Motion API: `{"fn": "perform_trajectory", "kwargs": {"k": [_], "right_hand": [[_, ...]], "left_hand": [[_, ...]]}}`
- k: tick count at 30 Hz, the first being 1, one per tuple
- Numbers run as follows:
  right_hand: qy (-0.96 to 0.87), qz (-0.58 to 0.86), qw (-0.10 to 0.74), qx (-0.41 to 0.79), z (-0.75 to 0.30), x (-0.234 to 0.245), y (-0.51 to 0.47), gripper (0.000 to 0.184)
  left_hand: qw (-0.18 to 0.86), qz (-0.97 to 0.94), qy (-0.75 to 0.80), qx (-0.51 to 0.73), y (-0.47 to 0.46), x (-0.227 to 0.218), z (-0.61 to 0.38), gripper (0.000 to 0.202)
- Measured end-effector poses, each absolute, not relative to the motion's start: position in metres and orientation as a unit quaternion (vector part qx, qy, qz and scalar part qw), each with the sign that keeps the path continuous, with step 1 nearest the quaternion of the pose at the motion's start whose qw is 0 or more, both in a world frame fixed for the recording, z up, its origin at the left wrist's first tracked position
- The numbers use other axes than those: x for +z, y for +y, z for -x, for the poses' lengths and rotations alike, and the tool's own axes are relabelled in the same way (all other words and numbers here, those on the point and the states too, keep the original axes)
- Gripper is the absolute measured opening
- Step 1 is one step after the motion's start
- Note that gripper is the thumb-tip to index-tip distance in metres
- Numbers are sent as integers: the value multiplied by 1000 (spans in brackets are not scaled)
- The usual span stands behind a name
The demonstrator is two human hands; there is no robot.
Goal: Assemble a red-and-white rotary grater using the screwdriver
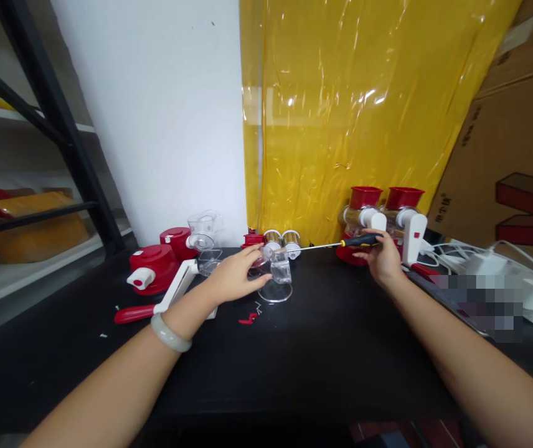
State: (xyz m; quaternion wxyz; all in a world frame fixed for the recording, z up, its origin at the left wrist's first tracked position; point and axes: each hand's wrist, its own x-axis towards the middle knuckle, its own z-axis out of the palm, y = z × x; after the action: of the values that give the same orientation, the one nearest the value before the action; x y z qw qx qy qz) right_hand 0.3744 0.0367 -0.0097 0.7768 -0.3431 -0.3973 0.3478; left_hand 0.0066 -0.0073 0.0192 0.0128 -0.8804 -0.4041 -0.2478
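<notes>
My right hand (pixel 383 258) is closed round the black and yellow handle of a screwdriver (pixel 362 240). Its long shaft points left, and the tip reaches the top of a clear plastic housing (pixel 280 269). My left hand (pixel 238 274) grips that housing from the left, fingers over its top and thumb at its near side. Under the housing lies a round clear base (pixel 276 292) on the black table. A small red plastic piece (pixel 248 319) and some small screws (pixel 258 308) lie just in front. What the screwdriver tip touches is too small to make out.
Red bases (pixel 153 269) and a white crank with a red handle (pixel 134 313) lie at left. Metal grater drums (pixel 291 242) stand behind the housing. Two assembled rotary graters (pixel 406 218) stand at right, near white cables (pixel 462 255) and a cardboard box (pixel 504 149).
</notes>
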Motion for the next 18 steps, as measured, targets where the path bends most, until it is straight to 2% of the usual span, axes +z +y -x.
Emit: {"fn": "perform_trajectory", "kwargs": {"k": [6, 12, 18], "right_hand": [[-388, 399, 760, 335, -374, -10, 39, 35], [-424, 439, 745, 269, -374, -13, 40, 48], [-412, 406, 751, 318, -376, -13, 39, 40]], "left_hand": [[9, 880, -402, -252, -7, 19, -6, 41], [11, 878, -405, -253, -8, 20, -7, 42], [12, 878, -409, -248, -10, 21, -7, 41]]}}
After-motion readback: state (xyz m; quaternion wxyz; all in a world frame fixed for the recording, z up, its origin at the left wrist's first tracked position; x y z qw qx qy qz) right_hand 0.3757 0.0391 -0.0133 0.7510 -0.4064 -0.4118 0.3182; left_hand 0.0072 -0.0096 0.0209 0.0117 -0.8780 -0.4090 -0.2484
